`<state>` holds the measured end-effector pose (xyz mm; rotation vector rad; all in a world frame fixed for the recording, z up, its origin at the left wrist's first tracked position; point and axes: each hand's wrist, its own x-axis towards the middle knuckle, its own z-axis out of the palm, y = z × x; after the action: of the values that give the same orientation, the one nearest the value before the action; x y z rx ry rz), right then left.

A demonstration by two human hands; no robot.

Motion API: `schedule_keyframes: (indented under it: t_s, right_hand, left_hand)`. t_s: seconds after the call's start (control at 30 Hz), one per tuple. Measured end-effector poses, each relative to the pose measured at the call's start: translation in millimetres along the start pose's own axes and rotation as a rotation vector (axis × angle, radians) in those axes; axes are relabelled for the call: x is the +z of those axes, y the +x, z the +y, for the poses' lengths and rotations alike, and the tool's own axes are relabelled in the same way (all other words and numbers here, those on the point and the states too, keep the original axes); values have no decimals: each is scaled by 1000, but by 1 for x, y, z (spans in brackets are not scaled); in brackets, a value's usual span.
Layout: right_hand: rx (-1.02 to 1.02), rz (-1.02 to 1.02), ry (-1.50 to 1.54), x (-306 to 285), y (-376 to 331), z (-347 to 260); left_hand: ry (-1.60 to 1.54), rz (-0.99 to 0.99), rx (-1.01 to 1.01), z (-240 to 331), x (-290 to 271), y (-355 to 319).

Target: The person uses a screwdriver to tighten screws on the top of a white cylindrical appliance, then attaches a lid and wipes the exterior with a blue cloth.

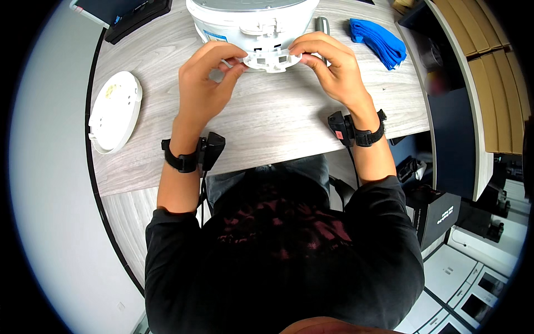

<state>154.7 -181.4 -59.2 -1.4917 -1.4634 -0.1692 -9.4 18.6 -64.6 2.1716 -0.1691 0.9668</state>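
A small curved white plastic piece [273, 61] with square cut-outs spans the gap between my two hands. My left hand [208, 83] pinches its left end between thumb and fingers. Its right end is gripped the same way by my right hand [331, 67]. Just behind the piece stands a rounded white plastic appliance [245, 19] with a grey top and a blue label. Dark slots show on its front, close to the held piece; whether the two touch I cannot tell. The appliance's far side is cut off by the picture's upper edge.
A round white lid-like part [119, 114] lies at the table's left edge. Right of the appliance are a grey metallic handle-like thing [322, 26] and a folded blue cloth [379, 42]. A black device [138, 21] sits at the far left. Shelving with cardboard boxes [492, 83] borders the right side.
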Motion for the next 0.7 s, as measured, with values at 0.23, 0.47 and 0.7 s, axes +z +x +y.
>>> schedule_keyframes:
  t_s: [0.23, 0.47, 0.7]
  right_hand:
    - [5, 17, -37, 2, 4, 10]
    - [113, 121, -10, 11, 5, 13]
    - [250, 218, -33, 19, 6, 10]
  left_hand:
    - [20, 55, 66, -4, 4, 3]
    - [125, 135, 44, -2, 8, 12]
    - [292, 161, -10, -5, 8, 13]
